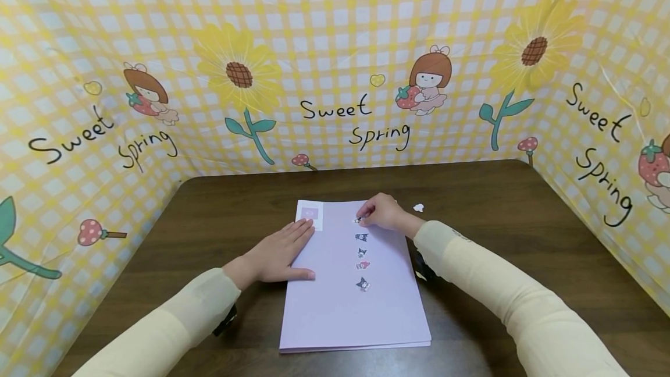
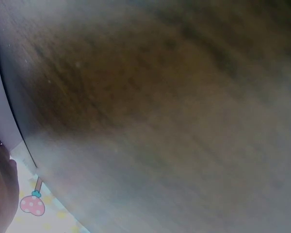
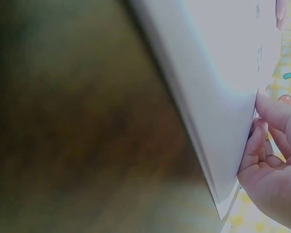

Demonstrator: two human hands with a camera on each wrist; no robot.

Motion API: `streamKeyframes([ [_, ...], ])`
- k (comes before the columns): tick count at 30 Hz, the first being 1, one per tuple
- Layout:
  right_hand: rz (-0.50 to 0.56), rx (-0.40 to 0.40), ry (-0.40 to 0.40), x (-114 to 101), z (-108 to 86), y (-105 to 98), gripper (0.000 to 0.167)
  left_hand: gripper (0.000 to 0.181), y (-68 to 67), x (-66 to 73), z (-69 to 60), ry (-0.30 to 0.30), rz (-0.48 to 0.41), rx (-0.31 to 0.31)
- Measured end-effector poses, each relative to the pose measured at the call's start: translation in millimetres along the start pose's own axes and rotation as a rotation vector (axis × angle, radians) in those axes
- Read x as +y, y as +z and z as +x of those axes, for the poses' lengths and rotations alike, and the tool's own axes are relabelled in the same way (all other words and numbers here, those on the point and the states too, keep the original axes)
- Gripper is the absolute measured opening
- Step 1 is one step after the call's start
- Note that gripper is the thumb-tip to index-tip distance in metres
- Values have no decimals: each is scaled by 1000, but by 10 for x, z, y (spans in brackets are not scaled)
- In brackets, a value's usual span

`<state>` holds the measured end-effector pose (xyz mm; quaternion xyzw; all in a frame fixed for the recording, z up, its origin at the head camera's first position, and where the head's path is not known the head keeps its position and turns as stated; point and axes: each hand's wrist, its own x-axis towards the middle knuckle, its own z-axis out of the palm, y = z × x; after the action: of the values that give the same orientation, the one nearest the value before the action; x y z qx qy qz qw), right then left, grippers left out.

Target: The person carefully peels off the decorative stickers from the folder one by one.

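A lilac folder or stack of sheets [image 1: 324, 313] lies on the dark wooden table. My left hand [image 1: 280, 252] rests flat on its left side, fingers straight, fingertips touching a white card with a purple square [image 1: 310, 214] in the top left corner. My right hand [image 1: 384, 212] has its thumb and fingers curled at a small cartoon sticker [image 1: 358, 220] near the top, pinching it at the surface; the fingers partly cover it. Below it, several stickers form a column, among them a dark-hooded figure [image 1: 362, 238] and a pink one [image 1: 363, 265]. In the right wrist view, the right hand [image 3: 276, 160] touches the lilac surface.
A small white cutout [image 1: 418, 207] lies on the table [image 1: 487, 208] beyond the right forearm. Yellow checked cloth [image 1: 335, 63] printed with flowers and "Sweet Spring" surrounds the table's back and sides.
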<state>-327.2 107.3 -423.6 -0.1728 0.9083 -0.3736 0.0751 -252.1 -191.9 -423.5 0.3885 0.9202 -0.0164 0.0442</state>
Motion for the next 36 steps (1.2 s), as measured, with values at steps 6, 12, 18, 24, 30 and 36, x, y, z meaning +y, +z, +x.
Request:
streamKeyframes([
  [6, -6, -11, -8, 13, 19, 10, 10, 106, 10, -3, 0, 3, 4, 7],
  [12, -3, -11, -11, 26, 30, 18, 8, 105, 10, -6, -3, 13, 0, 20],
  [18, -5, -13, -10, 20, 20, 14, 7, 105, 12, -6, 4, 10, 0, 13],
  [24, 19, -19, 8, -25, -6, -25, 4, 106, 9, -6, 8, 6, -5, 6],
  [30, 52, -41, 4, -41, -15, -58, 5, 107, 2, 0, 6, -6, -4, -11],
  [36, 58, -30, 20, -27, -8, -63, 6, 107, 9, -1, -1, -12, -4, -11],
])
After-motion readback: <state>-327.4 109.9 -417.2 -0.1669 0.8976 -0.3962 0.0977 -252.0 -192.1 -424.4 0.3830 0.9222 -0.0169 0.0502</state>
